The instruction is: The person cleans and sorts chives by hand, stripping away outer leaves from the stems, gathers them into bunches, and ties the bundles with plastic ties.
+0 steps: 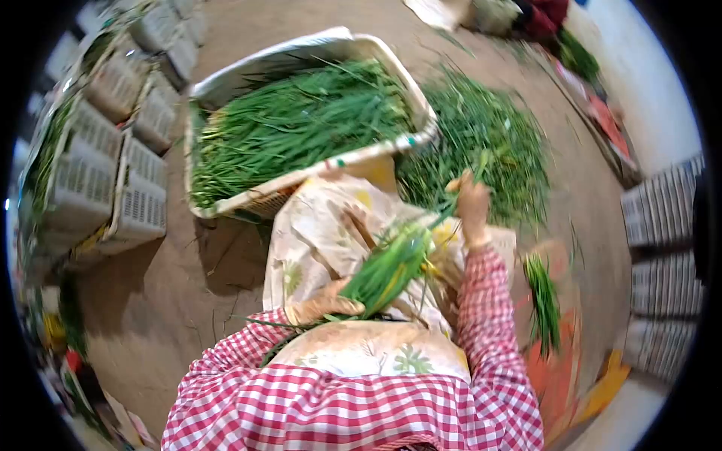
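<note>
My left hand (327, 303) is wrapped round a thick bunch of long green leafy stalks (387, 272), which lies slantwise over my lap on a stained, light patterned apron (308, 225). My right hand (472, 201) is farther out to the right, closed on a few green leaves at the near edge of a loose green heap (489, 135). In front of my knees stands a white plastic crate (312, 167) filled with green stalks. A small separate bunch (543, 304) lies on the floor to the right of my right sleeve.
Stacked white crates (143, 188) line the left side, some holding greens. More stacked crates (662, 286) stand at the right by a white wall (639, 83). Part of another person (538, 19) shows at the top right, beside more greens.
</note>
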### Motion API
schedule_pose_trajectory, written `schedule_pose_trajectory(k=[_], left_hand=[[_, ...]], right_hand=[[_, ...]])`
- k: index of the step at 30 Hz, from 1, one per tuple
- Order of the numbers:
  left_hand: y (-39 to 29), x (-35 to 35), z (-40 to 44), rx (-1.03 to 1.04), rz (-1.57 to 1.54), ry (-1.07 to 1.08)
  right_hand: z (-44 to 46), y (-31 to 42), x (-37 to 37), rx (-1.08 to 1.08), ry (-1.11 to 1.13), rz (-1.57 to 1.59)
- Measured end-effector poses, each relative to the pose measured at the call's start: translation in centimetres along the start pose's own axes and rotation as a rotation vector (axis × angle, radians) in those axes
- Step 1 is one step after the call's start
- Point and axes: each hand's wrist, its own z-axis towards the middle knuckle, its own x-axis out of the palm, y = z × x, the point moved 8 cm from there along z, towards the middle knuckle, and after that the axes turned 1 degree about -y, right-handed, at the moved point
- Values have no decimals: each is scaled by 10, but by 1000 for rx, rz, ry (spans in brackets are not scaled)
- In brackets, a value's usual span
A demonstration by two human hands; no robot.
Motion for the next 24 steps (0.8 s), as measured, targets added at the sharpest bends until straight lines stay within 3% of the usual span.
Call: schedule_pose_trajectory(k=[1, 2, 4, 5, 6, 7, 8, 9, 11, 12, 13, 15, 16, 17, 20, 23, 24], left_hand=[[7, -5, 5, 33, -51, 23], [0, 0, 3, 3, -152, 8], [-4, -1, -1, -86, -278, -31], [-8, -17, -5, -159, -285, -25], [-13, -16, -4, -172, -307, -66], [-19, -14, -2, -184, -332, -109], [-17, -16, 2, -195, -333, -77], [-19, -14, 5, -213, -357, -65], [-21, -17, 12, -266, -320, -74], [-20, -27, 20, -218, -186, -165], [-19, -26, 19, -224, -191, -165], [-33, -15, 8, -136, -215, -36], [-34, -12, 5, -162, -182, 27], [-31, 0, 11, -171, -348, 97], [-6, -26, 26, -78, -155, 134], [-32, 1, 13, -77, -323, 19], [-38, 1, 10, -63, -289, -69]], right_hand=[[17, -37, -16, 99, -77, -40], [25, -40, -40, 30, -142, -199], [35, -108, -55, 168, -68, -653], [28, -106, -52, 201, -26, -854], [19, -105, -45, 494, 418, -850], [20, -141, -27, 520, 545, -530], [-36, -31, -27, 671, 373, 252], [-51, -16, -4, 685, 510, 688], [-103, 82, 10, 887, 656, 816], [-95, 79, 12, 416, 665, 518], [-94, 77, 9, 7, 518, 152], [-102, 67, 17, 182, 736, 661], [-103, 53, 24, 304, 790, 722], [-94, 36, 26, 202, 721, 510], [-89, 38, 26, 230, 674, 700], [-61, 31, -29, 178, 199, 354], [-62, 34, -40, 244, 185, 387]])
